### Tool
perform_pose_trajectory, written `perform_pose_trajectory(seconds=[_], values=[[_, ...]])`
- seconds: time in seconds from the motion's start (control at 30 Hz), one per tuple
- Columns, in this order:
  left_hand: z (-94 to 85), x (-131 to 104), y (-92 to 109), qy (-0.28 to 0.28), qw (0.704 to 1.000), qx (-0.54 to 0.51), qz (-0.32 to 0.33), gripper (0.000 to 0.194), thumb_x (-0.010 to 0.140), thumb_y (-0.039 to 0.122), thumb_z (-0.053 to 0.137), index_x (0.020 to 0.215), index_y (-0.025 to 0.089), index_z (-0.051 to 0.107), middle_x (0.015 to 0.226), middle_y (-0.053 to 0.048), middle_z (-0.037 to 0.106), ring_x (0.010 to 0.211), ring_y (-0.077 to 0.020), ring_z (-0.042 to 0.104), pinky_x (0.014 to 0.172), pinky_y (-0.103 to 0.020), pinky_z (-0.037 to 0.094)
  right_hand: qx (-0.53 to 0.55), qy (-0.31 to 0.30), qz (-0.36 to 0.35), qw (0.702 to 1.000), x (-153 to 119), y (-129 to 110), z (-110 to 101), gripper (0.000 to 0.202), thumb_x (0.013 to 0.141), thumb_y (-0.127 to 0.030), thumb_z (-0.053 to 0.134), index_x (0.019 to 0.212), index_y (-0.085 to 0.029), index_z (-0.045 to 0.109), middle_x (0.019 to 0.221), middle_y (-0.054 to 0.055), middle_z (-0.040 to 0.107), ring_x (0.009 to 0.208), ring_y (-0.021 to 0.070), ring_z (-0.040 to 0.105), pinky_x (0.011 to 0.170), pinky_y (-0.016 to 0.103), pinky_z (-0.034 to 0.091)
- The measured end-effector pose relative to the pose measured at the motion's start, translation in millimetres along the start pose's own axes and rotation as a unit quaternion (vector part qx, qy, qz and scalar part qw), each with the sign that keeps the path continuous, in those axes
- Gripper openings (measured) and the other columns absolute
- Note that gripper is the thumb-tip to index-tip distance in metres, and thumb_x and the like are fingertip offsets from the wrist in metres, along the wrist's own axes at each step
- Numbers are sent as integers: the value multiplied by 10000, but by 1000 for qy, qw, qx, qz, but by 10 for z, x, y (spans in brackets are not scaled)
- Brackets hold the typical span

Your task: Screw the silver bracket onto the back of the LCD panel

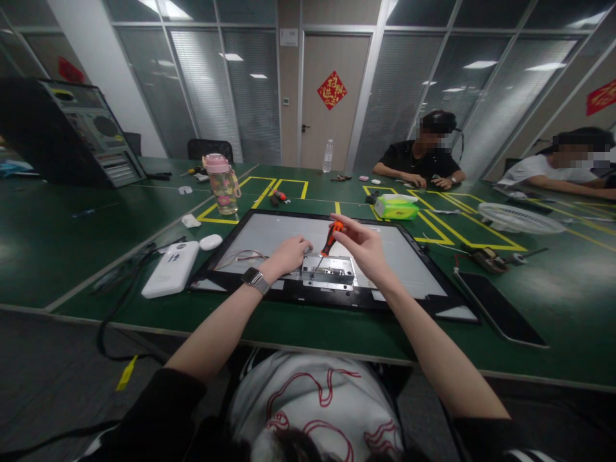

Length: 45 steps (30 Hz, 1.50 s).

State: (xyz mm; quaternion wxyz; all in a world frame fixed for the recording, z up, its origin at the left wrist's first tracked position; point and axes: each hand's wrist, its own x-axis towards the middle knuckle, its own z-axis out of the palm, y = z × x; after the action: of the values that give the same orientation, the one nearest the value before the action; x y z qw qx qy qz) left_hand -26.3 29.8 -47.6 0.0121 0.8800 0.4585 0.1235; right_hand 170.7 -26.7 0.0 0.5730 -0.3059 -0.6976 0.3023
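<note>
A flat monitor panel (269,234) lies face down on the green table, its grey back up inside a black frame. A metal bracket plate (328,272) sits on its near middle. My right hand (363,247) grips an orange-handled screwdriver (331,236), tip angled down onto the plate. My left hand (287,253), a watch on its wrist, rests with curled fingers on the panel at the plate's left edge. Thin wires (235,258) run across the panel to the left of that hand.
A white power bank (171,269) and a white earbud case (210,242) lie left of the panel, a dark slab (498,308) to its right. Farther back stand a pink bottle (222,184), a green tissue box (396,206), a computer case (77,131). Two people sit across the table.
</note>
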Motion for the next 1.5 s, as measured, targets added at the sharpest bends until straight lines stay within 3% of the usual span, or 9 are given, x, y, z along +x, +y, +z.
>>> perform_pose_trajectory(seconds=[0.1,0.27,0.43,0.63,0.87,1.03,1.17,1.5], values=[[1,4,-4,-3,1000,0,2,396,858,65,381,1159,189,606,1106,-99,582,999,-212,562,904,-336,451,-84,49,-31,995,3,-3,-14,289,828,-294,652,1110,-259,702,933,42,656,930,198,612,939,417,467],[4,6,-3,-2,1000,9,4,382,863,72,377,1145,178,611,1101,-105,586,1002,-220,571,906,-342,456,-19,-17,-12,1000,9,4,-43,348,894,-310,552,1227,-253,633,996,54,663,941,191,628,904,399,493],[8,0,-7,-3,1000,6,2,392,855,67,383,1156,188,602,1124,-105,578,1028,-220,567,920,-344,456,-134,92,-40,986,-6,11,-22,241,808,-324,665,1025,-237,726,901,48,631,801,180,614,800,368,527],[3,0,-3,-2,1000,7,3,375,863,81,388,1146,185,610,1126,-103,580,1021,-214,572,922,-338,458,-8,-23,16,1000,-17,31,0,482,866,-331,573,1339,-254,525,1034,57,670,861,188,670,872,420,543],[13,-1,-13,4,1000,4,5,385,865,69,384,1155,184,610,1131,-112,581,1023,-217,572,920,-344,455,-53,144,5,988,-3,88,-8,440,807,-351,639,1231,-241,601,953,46,651,767,172,657,653,329,593],[24,-1,-23,4,1000,15,11,382,869,69,378,1154,174,609,1121,-111,591,1001,-221,572,900,-343,460,-159,222,-51,961,1,46,-118,298,832,-347,611,1108,-243,659,901,31,625,640,116,569,499,228,509],[23,-3,-25,7,1000,11,13,377,866,70,382,1145,173,613,1113,-110,591,1012,-223,566,905,-344,456,-219,210,-85,949,-9,25,-140,241,838,-321,599,1053,-248,680,846,24,603,621,115,551,467,217,470],[45,8,-35,8,1000,20,14,372,877,81,380,1158,175,605,1121,-103,585,998,-215,569,894,-334,459,-242,171,-101,950,-31,39,-98,232,837,-291,597,1046,-238,683,837,26,599,644,126,555,492,235,479]])
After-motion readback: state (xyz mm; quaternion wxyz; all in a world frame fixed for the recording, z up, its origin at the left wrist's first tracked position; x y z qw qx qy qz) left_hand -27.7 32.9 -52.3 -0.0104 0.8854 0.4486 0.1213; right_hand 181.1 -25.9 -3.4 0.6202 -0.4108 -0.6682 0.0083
